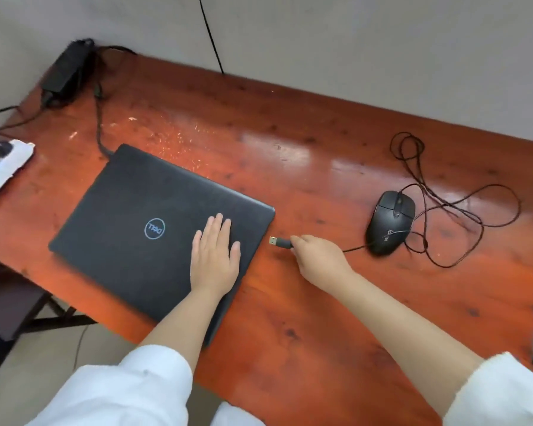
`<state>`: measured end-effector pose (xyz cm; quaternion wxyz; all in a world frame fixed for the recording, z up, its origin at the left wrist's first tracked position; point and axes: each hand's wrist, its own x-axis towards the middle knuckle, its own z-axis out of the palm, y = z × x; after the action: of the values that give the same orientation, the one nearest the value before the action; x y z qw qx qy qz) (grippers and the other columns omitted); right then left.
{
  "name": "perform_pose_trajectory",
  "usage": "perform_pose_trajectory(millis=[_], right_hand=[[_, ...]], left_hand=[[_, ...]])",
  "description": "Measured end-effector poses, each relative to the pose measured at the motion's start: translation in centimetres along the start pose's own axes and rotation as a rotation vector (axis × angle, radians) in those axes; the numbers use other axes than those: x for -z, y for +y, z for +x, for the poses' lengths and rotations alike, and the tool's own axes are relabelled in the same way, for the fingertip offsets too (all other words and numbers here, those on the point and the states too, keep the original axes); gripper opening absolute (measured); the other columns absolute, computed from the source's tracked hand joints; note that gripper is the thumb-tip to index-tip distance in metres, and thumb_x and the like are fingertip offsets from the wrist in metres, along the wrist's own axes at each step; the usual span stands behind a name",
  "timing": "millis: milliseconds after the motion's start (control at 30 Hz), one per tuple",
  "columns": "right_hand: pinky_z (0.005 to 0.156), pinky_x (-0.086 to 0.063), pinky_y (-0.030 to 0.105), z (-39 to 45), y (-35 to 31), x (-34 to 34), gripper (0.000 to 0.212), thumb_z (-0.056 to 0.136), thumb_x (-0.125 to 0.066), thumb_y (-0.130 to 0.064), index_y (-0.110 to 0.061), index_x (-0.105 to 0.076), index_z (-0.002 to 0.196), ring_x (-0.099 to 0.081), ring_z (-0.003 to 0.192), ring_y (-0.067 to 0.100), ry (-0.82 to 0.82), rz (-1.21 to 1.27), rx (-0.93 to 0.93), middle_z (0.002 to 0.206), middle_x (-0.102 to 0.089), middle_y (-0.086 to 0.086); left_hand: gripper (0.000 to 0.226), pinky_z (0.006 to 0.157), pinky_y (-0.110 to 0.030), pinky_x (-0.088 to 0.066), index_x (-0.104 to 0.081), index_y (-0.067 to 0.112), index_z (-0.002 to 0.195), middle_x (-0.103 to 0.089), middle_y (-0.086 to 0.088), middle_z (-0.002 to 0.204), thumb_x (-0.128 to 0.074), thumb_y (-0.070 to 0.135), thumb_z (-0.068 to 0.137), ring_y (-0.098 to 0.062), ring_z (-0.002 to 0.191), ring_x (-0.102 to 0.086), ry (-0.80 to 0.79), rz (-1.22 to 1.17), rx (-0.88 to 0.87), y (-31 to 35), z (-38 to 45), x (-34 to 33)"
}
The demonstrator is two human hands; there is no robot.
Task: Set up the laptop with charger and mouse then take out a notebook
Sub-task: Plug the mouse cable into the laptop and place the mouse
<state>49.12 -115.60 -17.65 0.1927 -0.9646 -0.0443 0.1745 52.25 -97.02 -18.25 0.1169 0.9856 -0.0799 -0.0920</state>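
A closed black laptop [142, 222] lies on the reddish wooden table [305, 155]. My left hand [215, 255] rests flat on its lid near the right edge, fingers together. My right hand [316, 256] pinches the mouse's USB plug [280, 242], which points at the laptop's right side a short gap away. The black wired mouse [390, 222] sits to the right, its thin cable [462, 207] looped loosely behind it. A black charger brick [66, 69] lies at the table's far left corner, and its cable [98, 118] runs to the laptop's back left corner. No notebook is in view.
A white power strip [5, 167] with a black plug in it lies at the left edge. A black wire [211, 35] hangs down the grey wall behind the table. A dark bench or stand [10, 302] is below left of the table.
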Motion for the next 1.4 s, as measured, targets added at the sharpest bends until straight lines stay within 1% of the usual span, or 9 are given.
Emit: perform_pose_trajectory(millis=[100,200,267,333,500,667,900,1233,1400], right_hand=[[0.059,-0.034,0.034,-0.3,-1.0,-1.6,0.020,0.094,-0.042,-0.009,-0.005,-0.047,0.113,-0.061,0.090,0.035,0.046,0.068,-0.029,0.104,-0.064,0.015],[0.049,-0.042,0.036,-0.6,-1.8,-1.9,0.005,0.083,-0.060,0.001,0.004,-0.060,0.087,-0.060,0.077,0.037,0.276,0.160,-0.011,0.082,-0.065,0.023],[0.034,-0.045,0.030,-0.8,-1.9,-2.0,0.017,0.063,-0.077,0.008,0.007,-0.060,0.062,-0.060,0.059,0.036,0.422,0.215,-0.021,0.061,-0.060,0.022],[0.030,-0.041,0.022,-0.7,-2.1,-2.0,0.025,0.053,-0.083,0.007,0.004,-0.059,0.053,-0.059,0.051,0.031,0.470,0.222,-0.049,0.055,-0.058,0.018],[0.031,-0.032,0.013,-0.6,-2.0,-2.4,0.025,0.049,-0.087,0.001,-0.001,-0.062,0.052,-0.057,0.048,0.025,0.516,0.237,-0.091,0.053,-0.058,0.011],[0.034,-0.032,0.013,-0.5,-1.9,-3.1,0.022,0.052,-0.086,0.000,-0.001,-0.065,0.057,-0.057,0.048,0.025,0.573,0.265,-0.096,0.054,-0.059,0.011],[0.033,-0.033,0.014,-0.4,-2.4,-3.8,0.021,0.052,-0.086,-0.002,-0.002,-0.064,0.054,-0.057,0.048,0.026,0.633,0.266,-0.126,0.053,-0.059,0.010],[0.059,-0.047,0.038,0.3,-2.5,-3.8,0.013,0.059,-0.080,0.002,0.000,-0.067,0.057,-0.059,0.058,0.032,0.600,0.311,-0.188,0.057,-0.061,0.014],[0.061,-0.050,0.040,0.1,-3.3,-3.9,0.020,0.053,-0.081,0.006,0.000,-0.061,0.050,-0.060,0.055,0.030,0.610,0.301,-0.164,0.054,-0.059,0.014]], left_hand=[[0.046,0.118,-0.041,-0.011,-0.031,0.006,0.140,-0.026,-0.011,0.153,-0.039,0.016,0.096,-0.022,0.143,-0.017,0.015,0.004,0.010,0.1,0.1,-0.1],[0.045,0.118,-0.042,-0.012,-0.032,0.005,0.139,-0.028,-0.012,0.152,-0.039,0.015,0.095,-0.024,0.143,-0.019,0.023,0.023,0.014,0.2,0.1,-0.1],[0.045,0.118,-0.043,-0.013,-0.033,0.004,0.138,-0.029,-0.013,0.152,-0.040,0.014,0.095,-0.025,0.143,-0.020,0.021,0.022,0.011,0.3,0.1,-0.1],[0.045,0.117,-0.043,-0.014,-0.033,0.003,0.138,-0.029,-0.013,0.151,-0.040,0.013,0.095,-0.026,0.142,-0.020,0.022,0.030,0.014,0.2,0.2,-0.2],[0.046,0.118,-0.042,-0.012,-0.031,0.004,0.139,-0.028,-0.012,0.152,-0.039,0.014,0.095,-0.025,0.143,-0.019,0.027,0.030,0.015,0.3,0.2,-0.1],[0.050,0.119,-0.036,-0.003,-0.016,0.004,0.144,-0.015,-0.010,0.156,-0.032,0.016,0.097,-0.021,0.145,-0.008,-0.013,0.059,0.011,0.2,0.2,-0.4],[0.052,0.119,-0.036,-0.003,-0.013,0.000,0.143,-0.010,-0.014,0.156,-0.032,0.016,0.097,-0.023,0.145,-0.005,-0.008,0.054,0.016,0.1,0.3,-0.7],[0.052,0.119,-0.037,-0.004,-0.015,-0.001,0.143,-0.011,-0.015,0.156,-0.033,0.014,0.097,-0.024,0.145,-0.005,0.007,0.038,0.020,-0.1,0.3,-0.9],[0.051,0.119,-0.037,-0.006,-0.017,-0.002,0.142,-0.015,-0.017,0.155,-0.035,0.013,0.096,-0.026,0.145,-0.008,0.026,0.031,0.006,-0.1,0.3,-1.0]])
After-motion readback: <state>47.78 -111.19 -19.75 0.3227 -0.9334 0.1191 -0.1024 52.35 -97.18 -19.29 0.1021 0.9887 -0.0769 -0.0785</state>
